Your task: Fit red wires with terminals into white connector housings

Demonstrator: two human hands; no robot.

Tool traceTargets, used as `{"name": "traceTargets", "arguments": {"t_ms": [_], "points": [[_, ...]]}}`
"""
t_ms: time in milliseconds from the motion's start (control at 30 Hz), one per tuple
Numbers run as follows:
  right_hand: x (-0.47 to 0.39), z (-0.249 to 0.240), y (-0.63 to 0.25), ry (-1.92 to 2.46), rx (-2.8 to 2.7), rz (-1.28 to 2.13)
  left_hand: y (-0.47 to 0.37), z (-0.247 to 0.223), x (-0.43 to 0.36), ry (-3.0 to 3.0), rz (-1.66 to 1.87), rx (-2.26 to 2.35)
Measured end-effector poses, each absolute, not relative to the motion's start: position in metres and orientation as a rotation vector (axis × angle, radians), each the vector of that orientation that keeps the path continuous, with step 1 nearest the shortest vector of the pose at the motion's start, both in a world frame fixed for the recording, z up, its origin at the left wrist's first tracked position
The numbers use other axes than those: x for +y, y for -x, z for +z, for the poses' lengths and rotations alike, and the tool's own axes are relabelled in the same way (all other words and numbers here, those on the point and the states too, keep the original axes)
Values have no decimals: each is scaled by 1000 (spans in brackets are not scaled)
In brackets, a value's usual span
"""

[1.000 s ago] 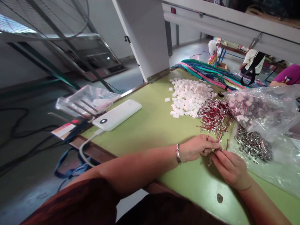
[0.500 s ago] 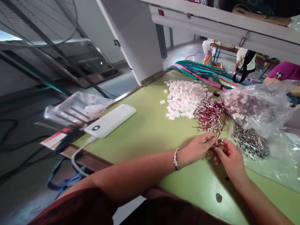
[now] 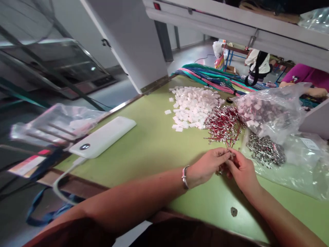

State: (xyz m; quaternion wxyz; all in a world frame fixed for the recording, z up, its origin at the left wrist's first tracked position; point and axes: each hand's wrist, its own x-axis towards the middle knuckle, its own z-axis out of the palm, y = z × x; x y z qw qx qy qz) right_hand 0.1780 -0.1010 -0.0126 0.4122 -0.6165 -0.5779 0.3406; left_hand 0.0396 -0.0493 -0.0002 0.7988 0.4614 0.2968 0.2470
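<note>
My left hand (image 3: 208,165), with a metal bracelet at the wrist, is closed in a pinch on short red wires (image 3: 229,143) with silver metal ends. A few of those ends peek out under its fingers. Fingertip to fingertip with it, my right hand (image 3: 243,170) is closed too; its fingers hide what they pinch. Just beyond both hands lies a heap of red wires with metal terminals (image 3: 223,122). Left of that heap is a spread of small white plastic connector housings (image 3: 194,107). To the right, a pile of grey metal-ended pieces (image 3: 266,150) rests on clear plastic.
A plastic bag of white pieces (image 3: 264,108) stands at the right. Bundled coloured cables (image 3: 205,78) lie along the back. A white power bank (image 3: 105,137) with a cable sits at the left edge of the green table (image 3: 144,154). A person's purple sleeve (image 3: 305,77) shows beyond.
The view has shifted, so the table items appear further left. My hands stay together at the same spot by the wire heap, with fingertips drawn closer to each other.
</note>
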Motion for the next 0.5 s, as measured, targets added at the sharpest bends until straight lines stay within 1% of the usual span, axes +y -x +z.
{"name": "traceTargets", "arguments": {"t_ms": [100, 200, 267, 367, 500], "points": [[-100, -7, -176, 1558, -1632, 682, -40, -4, -53, -936, 596, 612], [-99, 4, -184, 1503, -1761, 529, -36, -8, -47, -1058, 716, 639], [-98, 11, -204, 1512, -1800, 393, -32, -9, -36, -1153, 711, 715], [-95, 12, -252, 1682, -1862, 165, -27, -7, -19, -1198, 581, 858], [-88, -2, -302, 1940, -2000, -205, -26, -2, -10, -1278, 572, 931]]}}
